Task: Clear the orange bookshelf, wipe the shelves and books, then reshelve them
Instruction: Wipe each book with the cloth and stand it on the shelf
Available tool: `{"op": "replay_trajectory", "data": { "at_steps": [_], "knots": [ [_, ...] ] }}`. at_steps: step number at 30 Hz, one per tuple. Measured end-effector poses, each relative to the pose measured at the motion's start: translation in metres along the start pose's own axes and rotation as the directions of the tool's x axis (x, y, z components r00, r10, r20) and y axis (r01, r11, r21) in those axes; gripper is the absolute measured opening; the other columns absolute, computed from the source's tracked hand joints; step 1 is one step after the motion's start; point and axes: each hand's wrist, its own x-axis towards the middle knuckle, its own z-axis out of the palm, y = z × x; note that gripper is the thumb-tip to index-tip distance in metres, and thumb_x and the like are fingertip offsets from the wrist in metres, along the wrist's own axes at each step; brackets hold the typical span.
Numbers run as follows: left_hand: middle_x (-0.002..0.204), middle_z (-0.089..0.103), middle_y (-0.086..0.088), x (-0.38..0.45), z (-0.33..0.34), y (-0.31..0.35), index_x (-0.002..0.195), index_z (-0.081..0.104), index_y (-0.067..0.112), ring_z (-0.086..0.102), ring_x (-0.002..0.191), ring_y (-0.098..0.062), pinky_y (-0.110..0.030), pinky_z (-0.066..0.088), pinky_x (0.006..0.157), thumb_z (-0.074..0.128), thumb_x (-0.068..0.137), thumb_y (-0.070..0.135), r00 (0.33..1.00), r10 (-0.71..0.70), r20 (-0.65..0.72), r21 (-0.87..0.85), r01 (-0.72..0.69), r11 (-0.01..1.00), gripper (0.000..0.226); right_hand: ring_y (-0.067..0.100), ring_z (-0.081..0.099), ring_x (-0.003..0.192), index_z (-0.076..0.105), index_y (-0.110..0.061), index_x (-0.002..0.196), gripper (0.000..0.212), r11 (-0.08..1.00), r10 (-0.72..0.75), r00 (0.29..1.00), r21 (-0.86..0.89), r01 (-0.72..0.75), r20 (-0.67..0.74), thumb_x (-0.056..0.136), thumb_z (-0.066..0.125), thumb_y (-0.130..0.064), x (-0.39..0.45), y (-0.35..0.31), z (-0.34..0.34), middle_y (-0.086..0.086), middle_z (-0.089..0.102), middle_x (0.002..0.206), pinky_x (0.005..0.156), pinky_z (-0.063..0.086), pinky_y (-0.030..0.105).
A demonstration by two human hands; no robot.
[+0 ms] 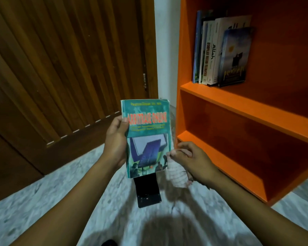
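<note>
My left hand (116, 139) grips a teal paperback (147, 137) by its left edge, cover facing me, held upright over the floor. My right hand (190, 159) pinches a pale crumpled cloth (176, 173) against the book's lower right corner. The orange bookshelf (226, 103) stands at the right. On its upper visible shelf several books (219, 50) stand upright at the left end, the front one a dark blue cover leaning on the rest. The two lower compartments show bare orange boards.
A black book (148, 190) lies flat on the grey marbled floor (43, 201) just below the teal one. A brown wooden door (69, 68) fills the left. A white wall strip (164, 50) separates door and shelf.
</note>
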Motion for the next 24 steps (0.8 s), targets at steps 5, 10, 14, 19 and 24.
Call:
{"op": "replay_trajectory", "data": {
  "at_steps": [5, 10, 14, 19, 24],
  "knots": [
    [0.096, 0.076, -0.005, -0.018, 0.021, 0.0, 0.105, 0.06, 0.014, 0.073, 0.087, -0.023, -0.036, 0.062, 0.076, 0.042, 0.104, 0.021, 0.967, 0.026, 0.253, 0.113, -0.057, 0.992, 0.019, 0.017, 0.052, 0.131, 0.062, -0.028, 0.126, 0.033, 0.992, -0.014, 0.999, 0.125, 0.008, 0.042, 0.094, 0.066, -0.034, 0.01, -0.009, -0.014, -0.008, 0.062, 0.134, 0.11, 0.042, 0.044],
    [0.112, 0.073, 0.008, -0.013, 0.02, 0.01, 0.119, 0.057, 0.029, 0.071, 0.103, -0.011, -0.026, 0.06, 0.075, 0.047, 0.103, 0.022, 0.919, 0.088, 0.384, 0.33, -0.226, 0.917, 0.02, 0.017, 0.063, 0.117, 0.067, -0.025, 0.113, 0.018, 0.979, -0.048, 0.995, 0.196, 0.065, -0.087, 0.097, 0.063, -0.02, 0.014, -0.027, -0.034, -0.002, 0.072, 0.118, 0.106, 0.046, 0.048],
    [0.117, 0.068, 0.014, 0.003, 0.02, 0.02, 0.119, 0.059, 0.04, 0.066, 0.106, -0.013, -0.037, 0.062, 0.079, 0.061, 0.097, 0.022, 0.89, 0.018, 0.455, 0.613, -0.327, 0.719, 0.028, 0.011, 0.072, 0.093, 0.065, -0.011, 0.113, 0.016, 0.972, -0.118, 0.97, 0.175, 0.156, -0.211, 0.099, 0.058, -0.009, 0.024, -0.061, -0.061, 0.0, 0.076, 0.099, 0.085, 0.056, 0.028],
    [0.109, 0.069, -0.003, 0.039, 0.057, 0.038, 0.111, 0.065, 0.031, 0.069, 0.102, -0.026, -0.048, 0.062, 0.076, 0.066, 0.094, 0.015, 0.892, 0.072, 0.446, 0.507, -0.318, 0.801, 0.023, 0.018, 0.07, 0.1, 0.069, -0.017, 0.107, 0.014, 0.954, -0.175, 0.932, 0.181, 0.241, -0.319, 0.097, 0.061, -0.011, 0.045, -0.105, -0.096, 0.004, 0.074, 0.105, 0.091, 0.055, 0.034],
    [0.106, 0.066, -0.015, 0.085, 0.128, 0.039, 0.104, 0.064, 0.022, 0.069, 0.103, -0.036, -0.055, 0.061, 0.075, 0.063, 0.095, 0.012, 0.888, 0.122, 0.443, 0.364, -0.302, 0.881, 0.014, 0.019, 0.065, 0.106, 0.067, -0.018, 0.114, 0.022, 0.919, -0.115, 0.695, 0.189, 0.345, -0.709, 0.093, 0.064, -0.01, 0.071, -0.132, -0.13, 0.006, 0.069, 0.112, 0.093, 0.055, 0.038]
  ]
}}
